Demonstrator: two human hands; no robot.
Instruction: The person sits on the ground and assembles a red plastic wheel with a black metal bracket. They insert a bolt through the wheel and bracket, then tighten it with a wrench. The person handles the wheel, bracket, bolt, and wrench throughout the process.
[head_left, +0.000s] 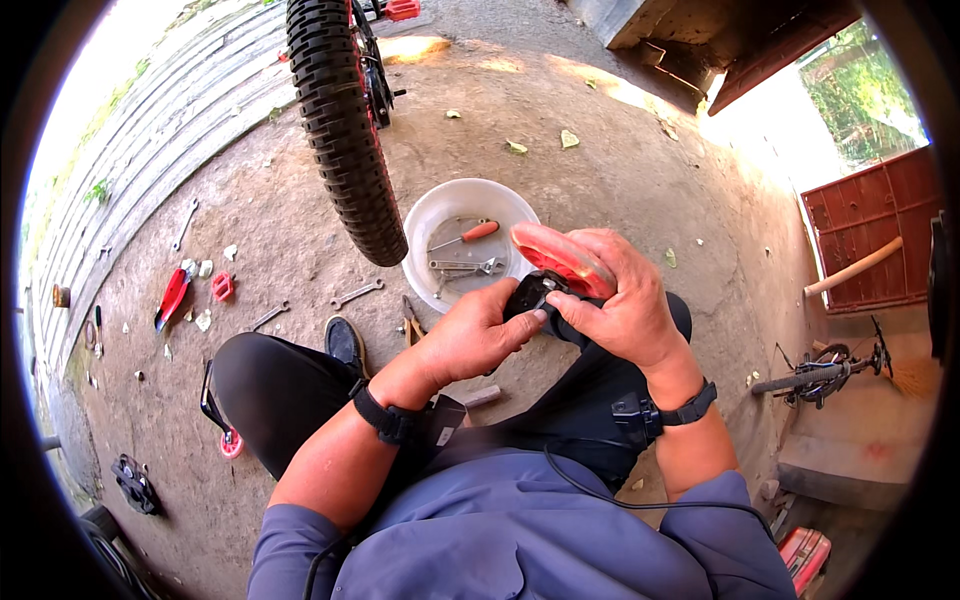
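Above my lap I hold a small red training wheel point(562, 256) with a black bracket point(528, 294). My right hand point(625, 300) is closed round the wheel, its thumb pressed on the bracket side. My left hand point(478, 332) grips the bracket from the other side, thumb on top near a small metal part; the fingers underneath are hidden. Just beyond my hands, a whitish plastic tub point(416, 232) stands on the ground. Inside it lie a screwdriver point(480, 231) with an orange-red handle, an adjustable wrench point(490, 266) and other small metal pieces.
A bicycle's knobby tyre point(345, 140) rises beside the tub. Pliers point(411, 320), spanners point(357, 292), a red pedal point(223, 288) and a red-and-black part point(173, 300) lie leftward. Beside my left knee is another small red wheel point(231, 443). A second bicycle point(835, 372) stands far right.
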